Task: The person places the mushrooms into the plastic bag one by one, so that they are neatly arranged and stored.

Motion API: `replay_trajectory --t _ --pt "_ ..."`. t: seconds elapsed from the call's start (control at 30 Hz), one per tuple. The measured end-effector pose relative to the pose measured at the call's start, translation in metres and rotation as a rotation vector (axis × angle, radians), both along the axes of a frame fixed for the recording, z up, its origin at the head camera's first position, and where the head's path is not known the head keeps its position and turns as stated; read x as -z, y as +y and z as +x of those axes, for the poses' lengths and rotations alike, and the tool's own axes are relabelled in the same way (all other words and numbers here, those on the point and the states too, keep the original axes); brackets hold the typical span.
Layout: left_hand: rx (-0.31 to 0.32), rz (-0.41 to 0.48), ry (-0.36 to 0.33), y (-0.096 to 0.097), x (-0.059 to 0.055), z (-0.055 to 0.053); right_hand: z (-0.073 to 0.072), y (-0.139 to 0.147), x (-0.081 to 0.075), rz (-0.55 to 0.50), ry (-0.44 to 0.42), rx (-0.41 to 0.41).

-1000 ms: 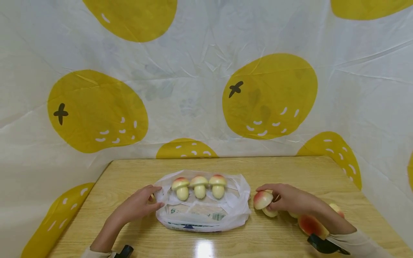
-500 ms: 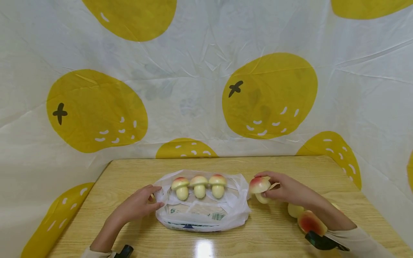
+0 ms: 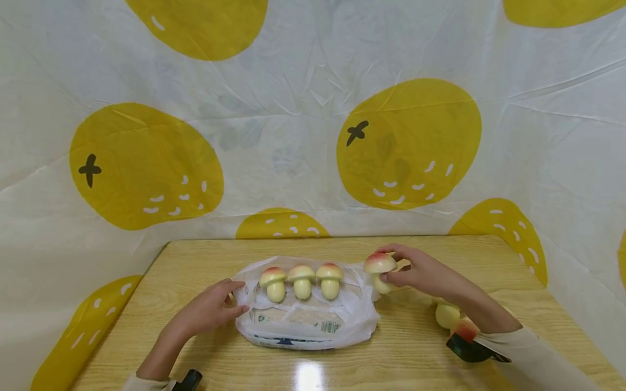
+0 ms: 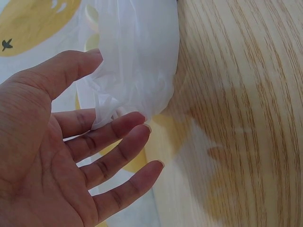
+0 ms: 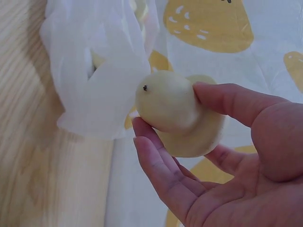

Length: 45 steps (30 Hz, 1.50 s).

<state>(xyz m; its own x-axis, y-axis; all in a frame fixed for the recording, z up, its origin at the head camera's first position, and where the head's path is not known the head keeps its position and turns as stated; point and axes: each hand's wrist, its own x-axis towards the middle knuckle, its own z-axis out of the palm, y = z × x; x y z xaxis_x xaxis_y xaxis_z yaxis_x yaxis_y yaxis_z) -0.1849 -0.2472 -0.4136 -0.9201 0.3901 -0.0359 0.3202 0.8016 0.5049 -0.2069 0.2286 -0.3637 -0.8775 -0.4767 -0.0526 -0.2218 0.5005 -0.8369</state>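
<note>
Pinching red-capped cream mushroom (image 3: 379, 264), our right hand (image 3: 415, 271) near white plastic bag (image 3: 359, 332) edge; wooden table (image 3: 391, 361) room below; left hand (image 3: 211, 308), fingers apart.

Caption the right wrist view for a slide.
The right grip holds a mushroom-shaped object near a white bag on a wooden table.

Left hand (image 3: 212, 309): bare; slim nail edges (image 4: 161, 164) show at the tips of your left fingers (image 4: 128, 189).
Right hand (image 3: 415, 271): bare; your right fingers (image 5: 163, 177) are creased at the joints.
Left sleeve (image 3: 144, 383): pale cream, behind your left fingers.
Right sleeve (image 3: 533, 358): matching cream, creased, well back from your right fingers.
Left wrist piece (image 3: 188, 380): black, stubby, round-ended.
Right wrist piece (image 3: 469, 350): black, smooth, broader.
</note>
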Motion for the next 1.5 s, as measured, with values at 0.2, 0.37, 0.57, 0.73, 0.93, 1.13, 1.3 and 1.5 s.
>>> replay_trajectory --t 0.2,0.37,0.57,0.73,0.93,1.13,1.3,1.5 --pt "0.004 -0.011 0.014 -0.001 0.002 -0.001 -0.006 -0.015 -0.006 0.026 0.014 0.025" --pt "0.001 -0.012 0.01 0.0 0.001 -0.001 -0.01 -0.027 -0.011 0.003 -0.014 0.02" --pt "-0.008 -0.011 -0.005 0.0 0.001 -0.002 -0.016 -0.039 -0.009 -0.005 0.033 0.014" --pt "0.001 -0.006 -0.001 0.0 0.001 -0.001 -0.021 -0.048 0.001 0.018 0.058 0.023" --pt "0.009 -0.005 0.002 0.0 -0.001 0.001 -0.021 -0.057 0.011 0.072 0.055 0.031" --pt "0.002 0.004 -0.008 0.001 -0.002 0.002 -0.021 -0.058 0.016 0.161 0.083 0.046" --pt "-0.001 0.001 -0.011 0.001 -0.001 0.002 -0.022 -0.058 0.02 0.202 0.081 0.055" --pt "0.0 0.002 -0.012 0.001 -0.001 0.002 -0.023 -0.059 0.021 0.232 0.078 0.062"
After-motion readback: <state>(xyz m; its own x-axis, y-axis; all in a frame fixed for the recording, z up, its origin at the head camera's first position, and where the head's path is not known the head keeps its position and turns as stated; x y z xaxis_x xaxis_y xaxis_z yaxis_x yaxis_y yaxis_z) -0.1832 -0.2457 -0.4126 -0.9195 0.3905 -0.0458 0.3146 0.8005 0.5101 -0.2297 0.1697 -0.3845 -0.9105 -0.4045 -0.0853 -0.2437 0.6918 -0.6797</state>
